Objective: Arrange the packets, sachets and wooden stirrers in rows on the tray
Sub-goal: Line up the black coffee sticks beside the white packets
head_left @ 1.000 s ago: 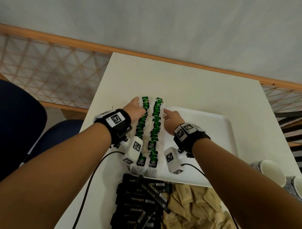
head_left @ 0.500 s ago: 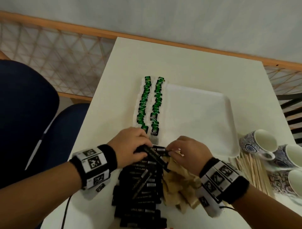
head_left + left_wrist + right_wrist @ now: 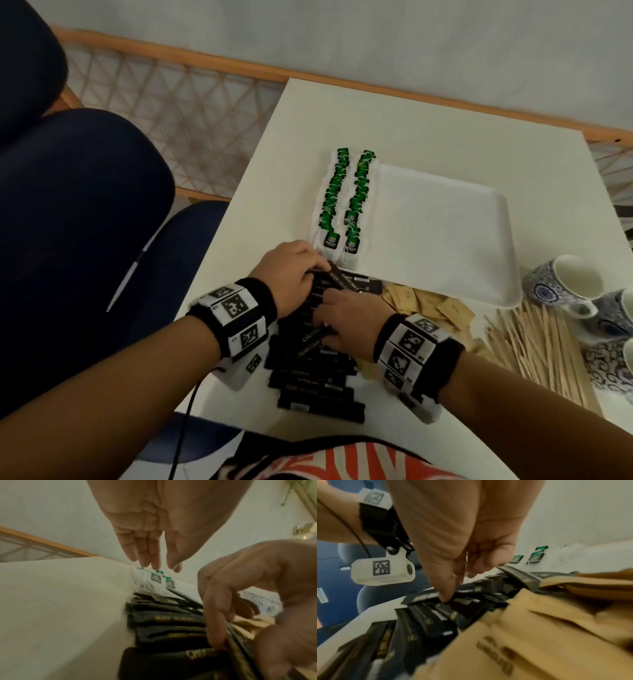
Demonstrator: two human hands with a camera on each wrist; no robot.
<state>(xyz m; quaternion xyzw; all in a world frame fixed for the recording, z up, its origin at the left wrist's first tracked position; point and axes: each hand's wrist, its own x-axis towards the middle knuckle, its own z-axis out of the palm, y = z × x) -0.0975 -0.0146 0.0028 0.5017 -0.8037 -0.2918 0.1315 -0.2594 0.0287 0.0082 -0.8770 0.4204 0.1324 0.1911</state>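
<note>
**Both hands were at the black sachets**

The black sachets [image 3: 317, 383] lay in an overlapping pile on the worktop [image 3: 428, 123], just in front of the near edge of the white tray [image 3: 445, 219]. The left hand [image 3: 291, 270] was at the far end of the pile; in the left wrist view its fingers [image 3: 145, 555] hung nearly straight and a little apart, and they gripped nothing that I could see. The right hand [image 3: 346, 325] was on the middle of the pile, with its fingers [image 3: 447, 591] curled down and the tips pressed between the sachets. Whether it already pinched one, I cannot tell.

Two rows of green tea bags [image 3: 342, 202] stood along the left side of the tray. The brown packets [image 3: 431, 305] and the wooden stirrers [image 3: 541, 346] waited on the worktop to the right.

The sachets looked thin, light and glossy, so they probably slide easily over each other. I think it is best to take a small stack by its long edges, because a pinch at one end may let them fan out.
</note>
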